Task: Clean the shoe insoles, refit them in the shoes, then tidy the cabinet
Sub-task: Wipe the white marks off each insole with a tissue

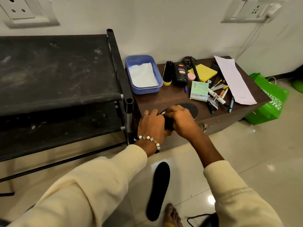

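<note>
On cabinet (pixel 172 97), both hands grip dark flat insole (pixel 191 107).

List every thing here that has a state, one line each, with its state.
Left hand: grips the insole on the cabinet.
Right hand: curled over the same insole.
Insole on cabinet: lying on the cabinet's front edge, partly covered.
Insole on floor: flat, untouched.
Blue tub: open, white tissue inside.
Polish bottle: lying flat.

Home room; shoe rack (pixel 57 71); low cabinet (pixel 180 99); wall sockets (pixel 24 10).
</note>
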Tool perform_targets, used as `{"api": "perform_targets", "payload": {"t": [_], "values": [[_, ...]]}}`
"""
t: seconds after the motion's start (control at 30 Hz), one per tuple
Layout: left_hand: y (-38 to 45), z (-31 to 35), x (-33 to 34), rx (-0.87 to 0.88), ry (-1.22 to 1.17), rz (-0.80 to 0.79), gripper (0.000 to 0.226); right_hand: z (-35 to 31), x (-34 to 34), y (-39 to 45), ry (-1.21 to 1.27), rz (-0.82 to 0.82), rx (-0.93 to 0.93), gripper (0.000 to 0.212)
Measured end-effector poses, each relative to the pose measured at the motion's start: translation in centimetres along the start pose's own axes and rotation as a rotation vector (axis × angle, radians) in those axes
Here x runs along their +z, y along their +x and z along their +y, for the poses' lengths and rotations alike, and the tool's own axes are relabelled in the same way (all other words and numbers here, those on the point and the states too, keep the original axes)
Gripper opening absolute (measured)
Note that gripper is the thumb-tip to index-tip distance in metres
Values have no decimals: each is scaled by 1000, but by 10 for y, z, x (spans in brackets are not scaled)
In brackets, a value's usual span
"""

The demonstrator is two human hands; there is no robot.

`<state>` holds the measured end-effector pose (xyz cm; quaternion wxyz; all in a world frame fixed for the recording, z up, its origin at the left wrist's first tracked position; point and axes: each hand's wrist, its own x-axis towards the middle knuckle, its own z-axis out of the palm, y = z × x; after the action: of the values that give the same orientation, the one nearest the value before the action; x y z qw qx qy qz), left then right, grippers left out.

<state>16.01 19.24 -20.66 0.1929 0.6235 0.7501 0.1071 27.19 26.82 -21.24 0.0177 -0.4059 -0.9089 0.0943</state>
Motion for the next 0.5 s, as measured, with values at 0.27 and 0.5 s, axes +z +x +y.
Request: {"api": "perform_targets", "payload": {"t": [0.27, 0.5], "values": [[4, -7, -3, 21, 14, -57, 62, 57, -9, -25, -110, 73, 375, 33], [3, -8, -8, 20, 44, -129, 70, 8, 4, -20, -95, 62, 277, 34]]}}
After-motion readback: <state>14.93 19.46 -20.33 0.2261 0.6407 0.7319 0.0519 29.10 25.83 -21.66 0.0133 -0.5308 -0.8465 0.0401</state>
